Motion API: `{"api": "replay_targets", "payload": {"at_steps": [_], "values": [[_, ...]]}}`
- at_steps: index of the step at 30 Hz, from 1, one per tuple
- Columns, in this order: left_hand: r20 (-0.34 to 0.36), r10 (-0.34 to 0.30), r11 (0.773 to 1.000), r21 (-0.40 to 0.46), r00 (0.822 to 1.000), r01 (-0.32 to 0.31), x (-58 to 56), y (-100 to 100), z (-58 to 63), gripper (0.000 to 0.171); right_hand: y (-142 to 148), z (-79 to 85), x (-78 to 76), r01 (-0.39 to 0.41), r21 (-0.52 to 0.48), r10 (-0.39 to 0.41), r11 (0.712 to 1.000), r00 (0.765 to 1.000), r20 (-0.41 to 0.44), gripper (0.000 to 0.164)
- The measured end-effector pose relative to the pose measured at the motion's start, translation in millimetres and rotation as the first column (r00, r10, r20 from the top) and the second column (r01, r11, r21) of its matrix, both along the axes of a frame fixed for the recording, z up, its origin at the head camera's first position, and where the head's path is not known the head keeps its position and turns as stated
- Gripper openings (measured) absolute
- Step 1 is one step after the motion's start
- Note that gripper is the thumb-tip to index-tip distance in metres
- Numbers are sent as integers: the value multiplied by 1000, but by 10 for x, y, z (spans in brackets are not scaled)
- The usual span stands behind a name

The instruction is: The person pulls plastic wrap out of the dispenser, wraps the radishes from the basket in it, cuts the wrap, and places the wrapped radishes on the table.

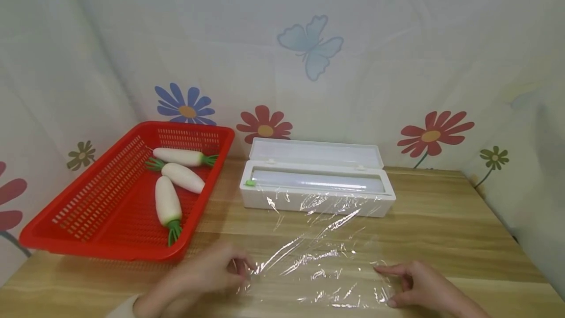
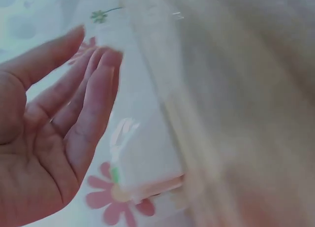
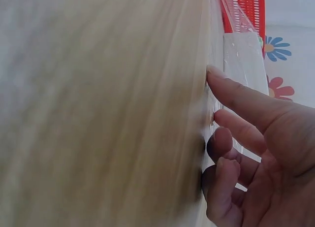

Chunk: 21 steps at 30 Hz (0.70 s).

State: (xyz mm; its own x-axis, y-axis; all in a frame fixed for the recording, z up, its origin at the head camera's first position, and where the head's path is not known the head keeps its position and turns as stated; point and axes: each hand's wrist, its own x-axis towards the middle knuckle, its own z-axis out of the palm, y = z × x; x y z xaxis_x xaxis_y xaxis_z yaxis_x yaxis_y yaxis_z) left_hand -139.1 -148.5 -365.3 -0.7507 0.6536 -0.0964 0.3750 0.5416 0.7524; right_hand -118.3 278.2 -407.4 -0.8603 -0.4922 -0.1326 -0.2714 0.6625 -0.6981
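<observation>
A sheet of clear plastic wrap (image 1: 309, 264) runs from the white wrap dispenser box (image 1: 318, 202) toward the front of the table, creased and shiny. At its left edge is my left hand (image 1: 216, 266), fingers bent loosely; the left wrist view shows a gap between thumb and fingers (image 2: 106, 84). My right hand (image 1: 419, 286) rests at the sheet's right edge, index finger and thumb spread apart with their tips down on it. In the right wrist view, the thumb (image 3: 236, 91) touches down at the table surface. The dispenser's lid (image 1: 315, 153) is raised, with the wrap roll (image 1: 318, 180) inside.
A red plastic basket (image 1: 212, 195) stands at the left, holding three white radishes with green tops, one of them a radish (image 1: 167, 202) near its right wall. A flowered curtain (image 1: 353, 92) hangs behind the wooden table (image 1: 441, 220).
</observation>
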Motion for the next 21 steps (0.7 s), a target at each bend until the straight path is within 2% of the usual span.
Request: {"api": "replay_targets", "payload": {"at_steps": [3,6,8,10,13,15,18,21], "values": [[-98,75,997,38,992,-72,23,-46,175,19,15,-5,-1,-13,24,13,1000,1000,-20,62],[-155,194,981,61,969,-187,34,-135,381,21,13,0,-6,-19,46,21,999,999,-29,62],[-212,296,955,90,931,-283,13,-214,484,24,8,6,-7,-20,58,22,998,999,-32,63],[-253,401,916,104,880,-387,-37,-310,553,27,8,10,-8,-20,60,21,998,999,-24,63],[-276,528,847,108,803,-520,-139,-481,587,36,8,13,-7,-25,52,27,998,999,-29,63],[-276,572,817,103,772,-568,-203,-604,579,41,10,13,-4,-39,40,41,998,998,-43,63],[-255,609,788,89,751,-609,-284,-770,557,49,16,10,-2,-53,24,54,998,998,-41,62],[-232,633,768,71,739,-636,-346,-885,534,59,27,3,-2,-60,15,61,998,997,-37,61]]}}
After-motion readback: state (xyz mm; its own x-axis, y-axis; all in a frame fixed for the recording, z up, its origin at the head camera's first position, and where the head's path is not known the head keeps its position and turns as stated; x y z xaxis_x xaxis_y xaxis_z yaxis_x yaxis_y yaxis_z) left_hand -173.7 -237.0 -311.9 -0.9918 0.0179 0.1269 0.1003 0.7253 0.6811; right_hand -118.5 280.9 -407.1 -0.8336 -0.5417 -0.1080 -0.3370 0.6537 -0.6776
